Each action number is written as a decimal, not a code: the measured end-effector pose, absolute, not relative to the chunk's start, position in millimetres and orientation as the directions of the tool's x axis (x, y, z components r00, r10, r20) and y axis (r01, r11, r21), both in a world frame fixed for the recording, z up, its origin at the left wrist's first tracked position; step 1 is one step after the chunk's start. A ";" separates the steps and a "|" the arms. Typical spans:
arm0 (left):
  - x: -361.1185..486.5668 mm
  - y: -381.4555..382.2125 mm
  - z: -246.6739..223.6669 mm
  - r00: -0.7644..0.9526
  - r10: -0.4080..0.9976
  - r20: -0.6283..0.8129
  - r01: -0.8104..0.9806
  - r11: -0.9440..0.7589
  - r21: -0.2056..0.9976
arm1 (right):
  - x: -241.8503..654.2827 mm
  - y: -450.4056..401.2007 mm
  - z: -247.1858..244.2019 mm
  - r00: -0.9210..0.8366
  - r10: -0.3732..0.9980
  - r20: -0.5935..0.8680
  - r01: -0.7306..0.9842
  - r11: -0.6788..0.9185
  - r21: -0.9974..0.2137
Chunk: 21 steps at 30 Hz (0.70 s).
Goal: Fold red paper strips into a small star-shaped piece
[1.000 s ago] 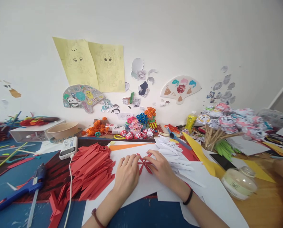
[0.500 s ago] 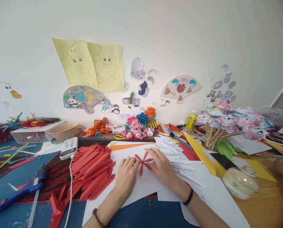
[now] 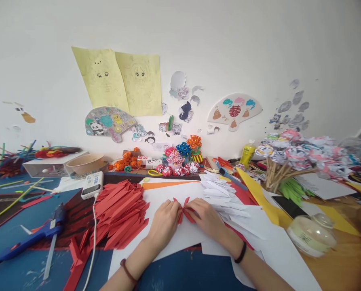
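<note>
Since a moment ago your two hands have drawn together, and the red paper star piece (image 3: 184,210) that lay spread between them is now squeezed up into a narrower bunch. Across the tabletop (image 3: 16,250), the big white sheet (image 3: 168,242) in the middle near the front edge carries the work. Left of it, a heap of folded red strips (image 3: 119,212) waits, a good many unused; toward the right, a smaller pile of folded white pieces (image 3: 219,190) sits just beyond your right wrist. A blue glue gun (image 3: 31,238) lies near the front left corner, apart from your hands. Your left hand (image 3: 164,224) presses flat, fingertips pinching the star's left side; your right hand (image 3: 206,218) pinches its right side, fingers curled on it. By my reading you're early on: one red unit is gathered at its centre, not visibly fixed, and most of the strips remain to be joined.
</note>
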<state>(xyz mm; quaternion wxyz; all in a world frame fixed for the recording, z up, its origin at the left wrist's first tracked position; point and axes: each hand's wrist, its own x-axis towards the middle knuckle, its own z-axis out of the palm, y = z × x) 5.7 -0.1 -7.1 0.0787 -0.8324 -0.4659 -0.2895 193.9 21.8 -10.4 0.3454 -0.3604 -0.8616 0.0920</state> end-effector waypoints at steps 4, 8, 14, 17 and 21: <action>4.0 -1.3 -7.6 0.390 0.768 0.508 0.790 -0.562 0.244 | 193.4 19.6 -8.8 -0.478 0.727 0.493 0.534 0.686 -0.495; 1.5 -2.2 -6.8 0.364 0.796 0.484 0.745 -0.560 0.362 | 193.5 17.5 -5.6 -0.453 0.743 0.493 0.506 0.669 -0.544; 1.7 0.2 -5.0 0.357 0.805 0.474 0.669 -0.575 0.472 | 194.5 16.1 -1.9 -0.470 0.741 0.480 0.420 0.666 -0.617; 2.0 0.8 -6.0 0.365 0.796 0.482 0.650 -0.589 0.480 | 193.8 15.9 -3.4 -0.490 0.728 0.479 0.379 0.673 -0.636; 2.3 -0.7 -6.7 0.382 0.789 0.482 0.631 -0.603 0.488 | 192.3 15.3 -6.3 -0.507 0.702 0.501 0.362 0.700 -0.615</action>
